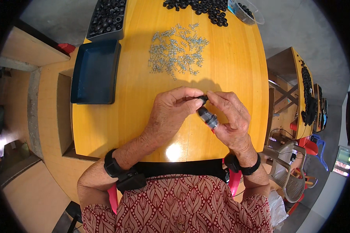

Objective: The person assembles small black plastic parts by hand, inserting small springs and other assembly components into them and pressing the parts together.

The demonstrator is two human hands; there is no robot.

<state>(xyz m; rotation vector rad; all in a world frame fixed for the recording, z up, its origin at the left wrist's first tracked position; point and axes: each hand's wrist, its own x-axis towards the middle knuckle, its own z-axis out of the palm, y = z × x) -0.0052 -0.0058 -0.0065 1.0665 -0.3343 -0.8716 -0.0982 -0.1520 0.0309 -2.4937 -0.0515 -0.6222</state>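
Observation:
My left hand (168,110) pinches a small black rounded piece (203,99) between thumb and index finger. Close against it on the right, the fingers of my right hand (235,118) are bent, with the fingertips at the same piece. A short cylindrical tool (209,117) with a black tip and a grey, partly clear body is tucked in my right hand, its tip just below the black piece. Whether the tip touches the piece I cannot tell. Beyond my hands, many tiny shiny metal pieces (179,54) lie scattered on the yellow wooden table (233,58).
A grey bin (106,36) full of black round pieces stands at the far left, with a dark blue tray (95,73) nearer. More black pieces (206,7) lie at the far edge, beside a clear tub (256,19). Another table (299,85) and a chair (289,171) are at the right.

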